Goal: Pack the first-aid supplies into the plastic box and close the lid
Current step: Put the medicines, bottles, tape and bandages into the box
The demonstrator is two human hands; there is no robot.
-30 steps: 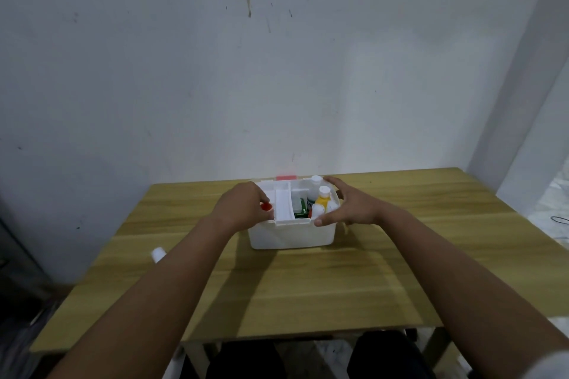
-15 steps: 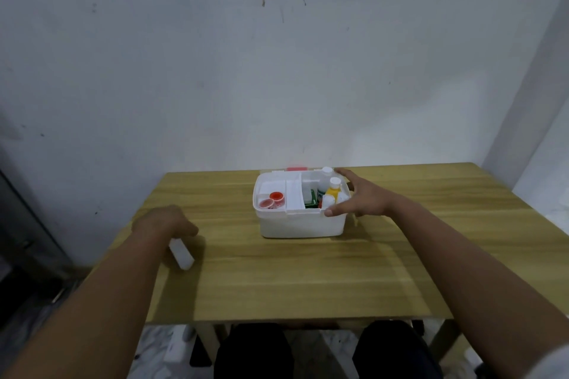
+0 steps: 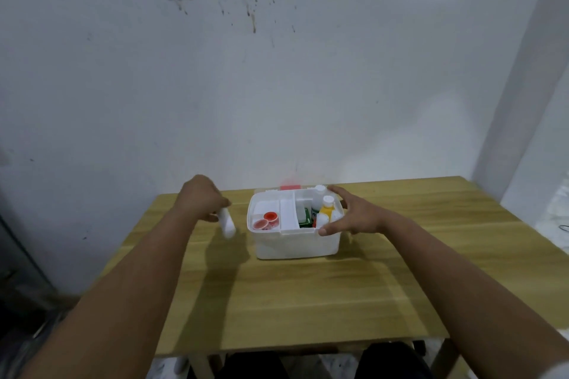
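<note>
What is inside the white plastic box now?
In the plastic box: red-capped tape rolls left, a yellow bottle, white bottle and green packet right. Lower items are hidden.

The plastic box (image 3: 295, 244) is white, with a red tab (image 3: 290, 187) at its far edge. Inside are red round caps (image 3: 271, 216), a green packet (image 3: 306, 217), a yellow bottle (image 3: 327, 211) with white cap, and a white bottle (image 3: 319, 194). The small item (image 3: 227, 222) in the left hand is white. The bench (image 3: 308, 301) has light wood grain. The wall (image 3: 277, 71) is pale grey-white with dark specks
</note>
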